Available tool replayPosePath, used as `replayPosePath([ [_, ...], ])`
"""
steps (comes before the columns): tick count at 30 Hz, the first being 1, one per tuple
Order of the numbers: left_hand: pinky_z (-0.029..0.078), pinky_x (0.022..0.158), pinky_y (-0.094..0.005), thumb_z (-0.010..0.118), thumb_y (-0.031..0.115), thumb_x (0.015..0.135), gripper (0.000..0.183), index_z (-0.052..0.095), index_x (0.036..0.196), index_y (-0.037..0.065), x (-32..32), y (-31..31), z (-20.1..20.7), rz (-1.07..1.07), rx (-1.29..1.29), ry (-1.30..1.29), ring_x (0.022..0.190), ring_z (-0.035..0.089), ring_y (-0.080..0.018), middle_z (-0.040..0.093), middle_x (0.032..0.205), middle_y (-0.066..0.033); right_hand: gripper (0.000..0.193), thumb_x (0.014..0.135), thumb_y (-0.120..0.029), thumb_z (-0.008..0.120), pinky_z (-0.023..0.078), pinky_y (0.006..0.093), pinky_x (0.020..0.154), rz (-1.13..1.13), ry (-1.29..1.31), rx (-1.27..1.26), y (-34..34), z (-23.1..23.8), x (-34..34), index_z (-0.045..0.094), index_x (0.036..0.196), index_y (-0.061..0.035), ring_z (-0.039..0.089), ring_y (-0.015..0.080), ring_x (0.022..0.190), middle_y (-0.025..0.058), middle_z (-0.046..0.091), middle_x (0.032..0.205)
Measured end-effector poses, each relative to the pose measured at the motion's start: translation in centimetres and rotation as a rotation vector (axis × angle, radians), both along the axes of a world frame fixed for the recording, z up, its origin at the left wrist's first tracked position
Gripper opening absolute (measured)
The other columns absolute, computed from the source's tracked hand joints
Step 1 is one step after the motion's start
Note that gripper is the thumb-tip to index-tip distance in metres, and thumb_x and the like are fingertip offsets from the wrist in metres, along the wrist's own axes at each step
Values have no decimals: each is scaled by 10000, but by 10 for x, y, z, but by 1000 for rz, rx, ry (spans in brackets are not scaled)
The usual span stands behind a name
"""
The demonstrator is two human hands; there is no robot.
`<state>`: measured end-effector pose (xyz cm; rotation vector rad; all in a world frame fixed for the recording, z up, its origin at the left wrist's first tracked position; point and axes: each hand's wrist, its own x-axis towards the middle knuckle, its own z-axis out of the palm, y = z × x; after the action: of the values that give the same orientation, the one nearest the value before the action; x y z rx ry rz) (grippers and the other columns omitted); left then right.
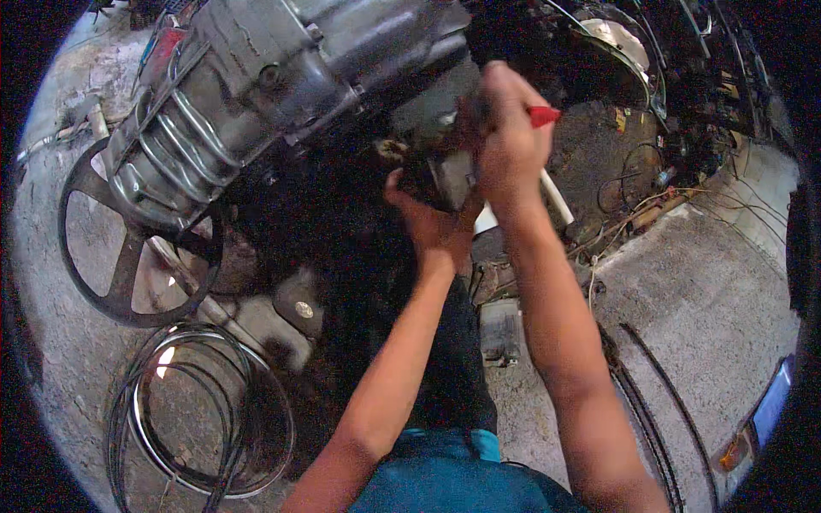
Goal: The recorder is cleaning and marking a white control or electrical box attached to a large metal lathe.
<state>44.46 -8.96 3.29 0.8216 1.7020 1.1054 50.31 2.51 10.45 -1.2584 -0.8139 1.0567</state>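
My right hand (pixel 513 141) is closed in a fist, blurred by motion, above and to the right of my left hand. A red-ended tool (pixel 543 116) pokes out at the side of the fist; the rest of it is hidden, so its kind is unclear. My left hand (pixel 434 224) is lower, its thumb and fingers spread apart beside a dark, shadowed metal part (pixel 440 175). Whether it touches that part is too dark to tell. A large grey metal housing (pixel 256 81), like a gearbox, rises to the left of both hands.
On the left lie a black steering wheel (pixel 128 248) and coiled black cable with a shiny ring (pixel 141 419). A small grey metal box (pixel 500 332) sits by my right forearm. Loose wires (pixel 633 222) and dark strips (pixel 676 393) lie on the concrete floor (pixel 710 308) at right.
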Motion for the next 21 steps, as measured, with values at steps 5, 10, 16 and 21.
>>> replayPosePath([
  [5, 327, 1100, -415, 925, 282, 664, 1120, 132, 1415, 37, 11, 1, -3, 57, -70, -34, 1218, 448, -294, 426, 1358, -198, 307, 1003, -227, 546, 395, 252, 534, -18, 4, 30, 9, -11, 60, 526, 722, -104, 447, 77, 549, -35, 452, 618],
  [10, 342, 1090, -404, 926, 254, 659, 1101, 143, 1409, 60, -5, -6, -34, 56, 48, -104, 1214, 464, -276, 439, 1353, -183, 228, 963, -203, 640, 449, 281, 702, -21, 18, -21, -7, -7, -21, 701, 855, -12, 549, 89, 761, -10, 641, 817],
  [16, 356, 1065, -435, 918, 353, 675, 1093, 165, 1387, 5, 2, 4, 1, 55, -56, -58, 1192, 476, -328, 454, 1279, -267, 273, 1009, -283, 542, 455, 308, 590, -325, 143, -83, 16, 7, 97, 538, 796, -111, 516, 150, 617, 11, 517, 711],
  [21, 374, 1039, -410, 884, 318, 743, 1009, 172, 1387, 7, -13, -1, 14, -4, 24, -63, 1166, 485, -301, 463, 1264, -235, 332, 1027, -381, 505, 437, 308, 572, -330, 93, -6, -42, -16, 131, 562, 880, -89, 513, 171, 618, 22, 533, 767],
])
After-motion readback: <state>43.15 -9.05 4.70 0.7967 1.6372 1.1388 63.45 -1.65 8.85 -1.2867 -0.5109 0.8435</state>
